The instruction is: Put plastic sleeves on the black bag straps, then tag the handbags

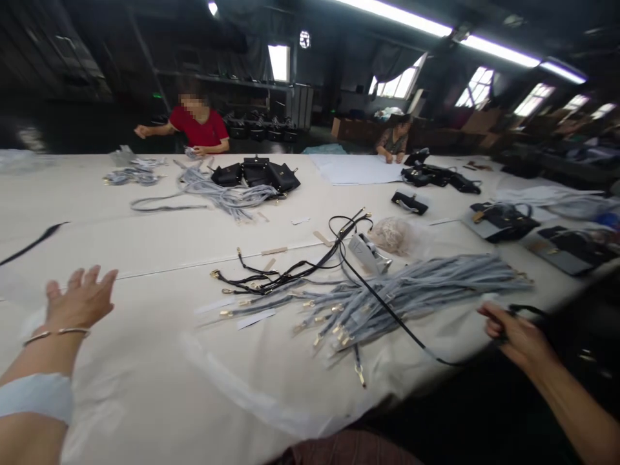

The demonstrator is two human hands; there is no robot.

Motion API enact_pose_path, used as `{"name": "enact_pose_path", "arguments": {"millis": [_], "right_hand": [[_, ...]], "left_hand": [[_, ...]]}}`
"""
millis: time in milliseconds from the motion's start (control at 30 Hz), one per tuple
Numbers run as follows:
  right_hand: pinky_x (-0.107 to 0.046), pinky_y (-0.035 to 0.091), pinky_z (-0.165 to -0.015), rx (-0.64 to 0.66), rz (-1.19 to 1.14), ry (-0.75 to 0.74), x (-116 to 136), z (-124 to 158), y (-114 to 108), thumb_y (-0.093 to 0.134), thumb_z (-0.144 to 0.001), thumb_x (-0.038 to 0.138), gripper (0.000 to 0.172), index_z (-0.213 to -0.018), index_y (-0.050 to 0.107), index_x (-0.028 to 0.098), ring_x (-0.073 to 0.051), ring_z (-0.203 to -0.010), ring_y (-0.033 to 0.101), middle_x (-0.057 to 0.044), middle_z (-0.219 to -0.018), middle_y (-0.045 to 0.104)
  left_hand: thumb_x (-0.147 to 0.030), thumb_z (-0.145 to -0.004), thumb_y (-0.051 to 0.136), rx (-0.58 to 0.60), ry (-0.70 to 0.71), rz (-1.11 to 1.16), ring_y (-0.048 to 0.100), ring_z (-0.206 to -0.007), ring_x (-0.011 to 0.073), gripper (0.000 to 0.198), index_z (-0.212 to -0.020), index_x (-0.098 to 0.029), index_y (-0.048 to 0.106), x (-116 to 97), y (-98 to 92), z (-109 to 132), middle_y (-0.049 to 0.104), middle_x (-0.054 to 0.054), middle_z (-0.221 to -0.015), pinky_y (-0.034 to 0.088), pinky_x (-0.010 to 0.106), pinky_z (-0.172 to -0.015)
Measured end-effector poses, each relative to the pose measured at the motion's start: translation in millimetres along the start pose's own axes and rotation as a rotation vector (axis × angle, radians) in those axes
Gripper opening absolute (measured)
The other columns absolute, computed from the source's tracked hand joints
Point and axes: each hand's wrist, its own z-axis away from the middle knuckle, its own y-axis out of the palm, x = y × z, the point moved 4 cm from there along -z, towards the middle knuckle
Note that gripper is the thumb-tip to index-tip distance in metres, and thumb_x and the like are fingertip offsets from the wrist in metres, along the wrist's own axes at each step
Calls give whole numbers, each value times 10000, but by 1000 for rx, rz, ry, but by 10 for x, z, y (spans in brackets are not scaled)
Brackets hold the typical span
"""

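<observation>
At the left, my left hand [82, 300] reaches over the table with its fingers spread and nothing in them. A black strap [33, 244] lies beyond it near the left edge. My right hand [516, 336] is closed on a thin black strap [397, 318] at the table's right front edge. That strap runs from the hand across the pile and loops near the middle. Under it lies a heap of grey straps [416, 290] with gold clasps, in clear wrapping. Several black straps [285, 279] with gold hooks lie beside the heap.
A crumpled plastic bag [394, 236] and a grey-white box-like item [365, 253] sit behind the heap. Black bags [259, 173] and more grey straps [203, 184] lie farther back. Bags [504, 219] stand at the right. Two people [201, 126] work across the table [159, 336].
</observation>
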Motion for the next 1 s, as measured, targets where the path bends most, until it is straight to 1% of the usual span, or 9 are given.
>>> {"name": "enact_pose_path", "arguments": {"millis": [67, 133, 267, 367, 467, 567, 700, 900, 1000], "right_hand": [[-177, 305, -310, 43, 19, 70, -87, 80, 121, 857, -605, 253, 203, -625, 667, 181, -46, -414, 394, -95, -650, 599], [-167, 279, -311, 161, 50, 135, -99, 225, 296, 899, -573, 335, 292, -672, 682, 165, -35, -417, 346, -49, -627, 574], [-166, 173, -350, 465, 233, 180, 77, 662, 659, 859, -621, 537, 439, -687, 687, 139, -26, -399, 261, 49, -469, 389], [-194, 165, -380, 570, 362, 123, 268, 899, 806, 816, -636, 603, 480, -677, 701, 139, -47, -402, 282, 54, -443, 350], [-208, 181, -392, 577, 398, 55, 398, 978, 817, 816, -646, 572, 435, -675, 711, 151, -53, -431, 279, 37, -482, 391], [-209, 265, -421, 576, 363, 12, 443, 982, 731, 820, -668, 498, 356, -642, 695, 166, -70, -471, 328, 16, -524, 457], [-213, 410, -542, 651, 308, 49, 395, 987, 592, 840, -635, 439, 316, -753, 732, 167, -112, -586, 490, -24, -644, 583], [-214, 299, -443, 635, 401, 50, 322, 887, 376, 746, -707, 579, 441, -793, 712, 148, -84, -487, 381, 20, -562, 500], [-229, 384, -543, 631, 447, 14, 329, 793, 240, 715, -754, 583, 443, -784, 711, 140, -113, -584, 474, 1, -632, 563]], "left_hand": [[-157, -833, 525, -40, 162, 201, 603, -1106, 144, 332, -1112, -190, 703, -698, -65, -2, 732, -14, -1149, 368, 294, -922], [-188, -839, 575, -4, 418, 554, 634, -1080, 205, 319, -1123, -106, 694, -1576, -267, 305, 741, 37, -1125, 429, 288, -913], [-337, -912, 565, 307, 921, 1069, 658, -1054, 194, 300, -1113, -170, 714, -3276, -869, 1531, 737, 51, -1150, 465, 253, -938], [-438, -901, 594, 716, 1373, 1374, 633, -1117, 239, 391, -1212, -215, 672, -4091, -1323, 2587, 688, 82, -1248, 456, 339, -992], [-499, -822, 702, 1025, 1464, 1669, 613, -1116, 254, 479, -1192, -200, 654, -4443, -1596, 3259, 679, 103, -1205, 454, 370, -983], [-488, -717, 814, 1250, 1203, 1935, 623, -817, 182, 450, -986, -155, 673, -4608, -1646, 3514, 683, 48, -883, 473, 300, -785], [-430, -696, 842, 1219, 1033, 1938, 531, -701, 124, 370, -842, -135, 675, -4705, -1633, 3615, 625, 1, -766, 400, 243, -679], [-430, -674, 837, 1061, 1026, 1788, 428, -644, 97, 394, -706, -149, 563, -4855, -1633, 3753, 542, -40, -679, 319, 226, -615], [-445, -669, 826, 1046, 987, 1727, 417, -621, 95, 392, -701, -146, 573, -4954, -1609, 3822, 532, -41, -655, 303, 226, -589]]}}
